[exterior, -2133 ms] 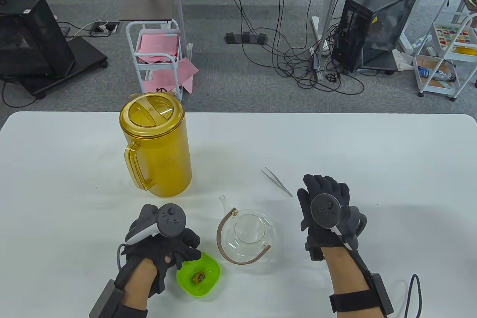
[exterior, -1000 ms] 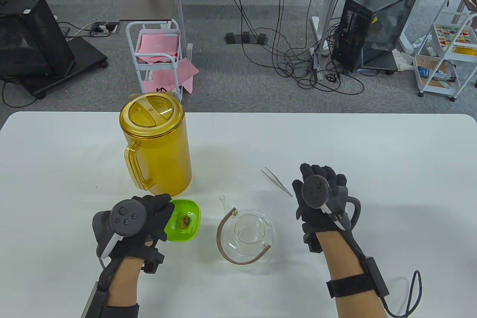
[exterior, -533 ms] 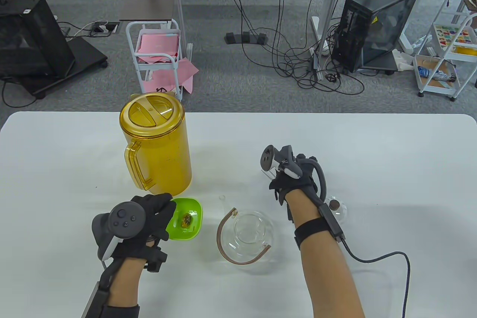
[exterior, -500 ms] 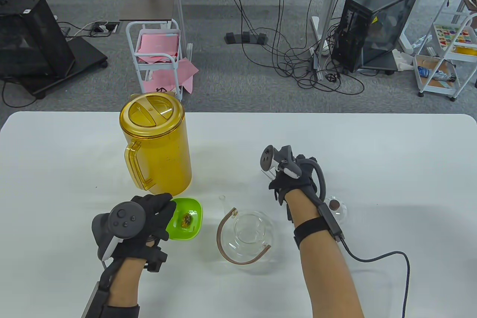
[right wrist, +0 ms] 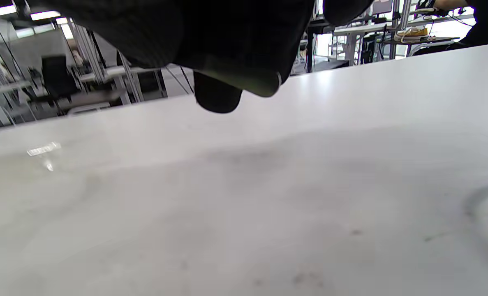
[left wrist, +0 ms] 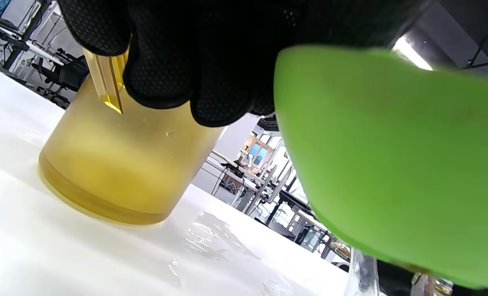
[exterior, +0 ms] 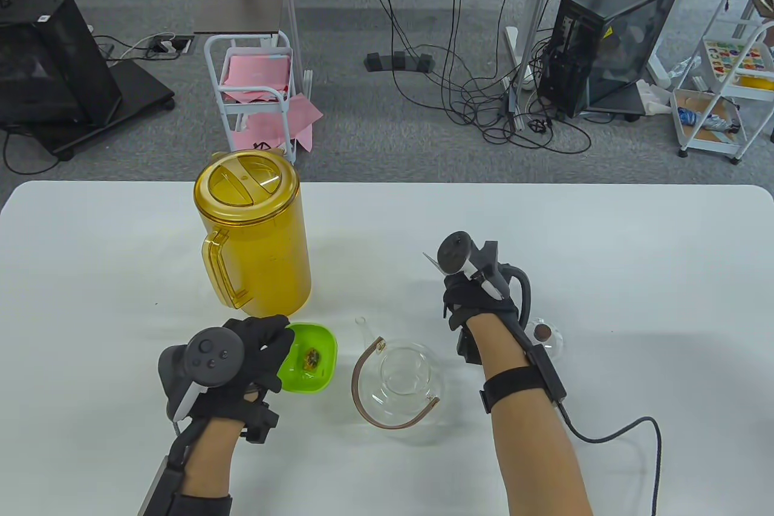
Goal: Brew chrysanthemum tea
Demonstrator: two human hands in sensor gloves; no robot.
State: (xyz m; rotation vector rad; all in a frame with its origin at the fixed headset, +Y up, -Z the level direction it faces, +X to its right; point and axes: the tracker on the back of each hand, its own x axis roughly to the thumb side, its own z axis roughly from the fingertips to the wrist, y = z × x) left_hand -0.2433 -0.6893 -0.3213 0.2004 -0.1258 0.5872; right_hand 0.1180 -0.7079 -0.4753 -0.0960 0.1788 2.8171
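A green bowl [exterior: 320,359] with one dried chrysanthemum [exterior: 312,357] in it is held by my left hand [exterior: 275,349] at its left rim, just in front of the amber pitcher [exterior: 254,238]. In the left wrist view the bowl's underside [left wrist: 392,156] fills the right side, below gloved fingers [left wrist: 211,74]. The open glass teapot [exterior: 405,380] stands to the bowl's right. My right hand [exterior: 465,298] is curled over the metal tweezers, whose end [exterior: 430,260] sticks out beside the tracker. The teapot lid [exterior: 544,337] lies by my right wrist.
The white table [exterior: 635,268] stretches bare to the right and to the far left. The pitcher [left wrist: 124,164] stands close behind the bowl. A glove cable [exterior: 629,428] trails from my right forearm. Office floor, carts and computer cases lie beyond the far edge.
My left hand lifted the bowl from the front edge to beside the pitcher, then nudged it right. My right hand left the lid on the table, reached over the tweezers and closed on them.
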